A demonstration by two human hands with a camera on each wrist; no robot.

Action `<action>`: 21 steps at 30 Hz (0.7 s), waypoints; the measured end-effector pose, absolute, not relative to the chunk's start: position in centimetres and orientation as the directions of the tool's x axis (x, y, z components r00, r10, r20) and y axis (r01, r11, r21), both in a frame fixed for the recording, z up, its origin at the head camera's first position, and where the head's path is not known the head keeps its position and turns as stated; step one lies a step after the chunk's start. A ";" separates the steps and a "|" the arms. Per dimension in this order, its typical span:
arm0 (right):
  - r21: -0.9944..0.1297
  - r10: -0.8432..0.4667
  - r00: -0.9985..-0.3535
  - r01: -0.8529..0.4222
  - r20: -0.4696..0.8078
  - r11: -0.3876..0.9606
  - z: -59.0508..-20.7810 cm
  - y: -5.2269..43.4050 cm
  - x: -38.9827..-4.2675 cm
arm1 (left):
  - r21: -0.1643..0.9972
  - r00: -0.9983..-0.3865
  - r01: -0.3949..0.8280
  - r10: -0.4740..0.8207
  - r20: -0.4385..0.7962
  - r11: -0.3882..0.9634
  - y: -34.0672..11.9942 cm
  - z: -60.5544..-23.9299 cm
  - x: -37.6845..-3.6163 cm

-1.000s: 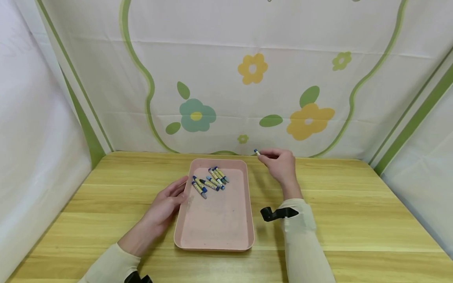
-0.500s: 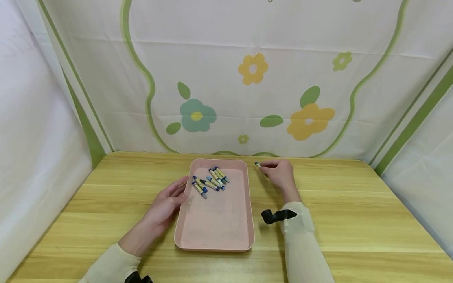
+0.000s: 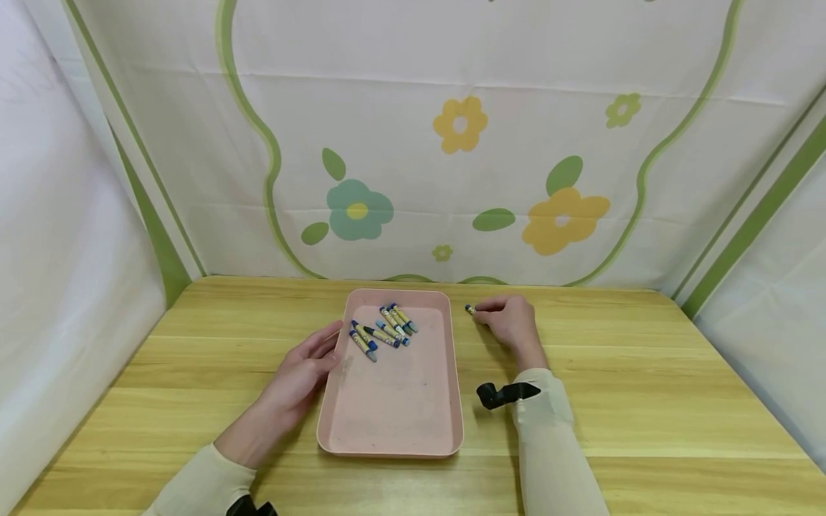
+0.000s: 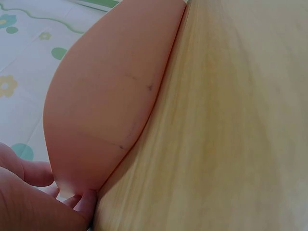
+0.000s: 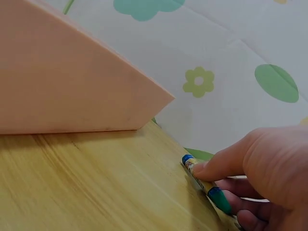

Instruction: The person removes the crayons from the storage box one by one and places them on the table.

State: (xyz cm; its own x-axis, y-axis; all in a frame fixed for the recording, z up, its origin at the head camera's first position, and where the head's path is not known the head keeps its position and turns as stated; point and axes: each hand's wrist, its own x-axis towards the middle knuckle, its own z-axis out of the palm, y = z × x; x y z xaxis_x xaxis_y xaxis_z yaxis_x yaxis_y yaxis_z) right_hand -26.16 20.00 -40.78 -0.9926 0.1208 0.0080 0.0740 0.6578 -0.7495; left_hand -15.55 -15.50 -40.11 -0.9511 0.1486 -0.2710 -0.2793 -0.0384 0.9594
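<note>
My right hand (image 3: pixel 513 322) pinches a short green oil pastel (image 5: pixel 199 178) between thumb and fingers, low over the table just right of the tray. Its blue end points away from the hand and its green tip lies by the fingers, in the right wrist view. A shallow pink tray (image 3: pixel 395 408) lies on the table, with several oil pastels (image 3: pixel 387 333) in yellow wrappers loosely grouped in its far half. On the tray's left side rests my left hand (image 3: pixel 303 365), fingertips against the outer wall (image 4: pixel 106 96), holding nothing.
The wooden table (image 3: pixel 632 387) ends at a white cloth backdrop (image 3: pixel 413 158) with printed flowers. Cloth walls (image 3: pixel 77 201) also stand at the sides. A black wrist mount (image 3: pixel 510 393) sits on the right sleeve.
My right hand has come down and slightly nearer with the oil pastel, from the table's far edge to the tabletop. The left hand, tray and pastels inside stay in place.
</note>
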 end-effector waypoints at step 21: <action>-0.755 0.129 -0.990 0.122 -0.049 0.645 -40.8 20.1 -26.2 | 0.959 -0.951 -0.281 0.146 -0.273 -0.042 -15.5 -40.1 -15.6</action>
State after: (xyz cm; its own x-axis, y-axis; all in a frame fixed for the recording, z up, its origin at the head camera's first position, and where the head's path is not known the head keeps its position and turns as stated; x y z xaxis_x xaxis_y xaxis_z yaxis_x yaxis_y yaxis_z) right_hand -26.19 20.09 -40.81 -0.9904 0.1291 -0.0493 0.1216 0.6449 -0.7545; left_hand -15.55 -15.53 -40.13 -0.9510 0.1462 -0.2726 -0.2812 -0.0418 0.9587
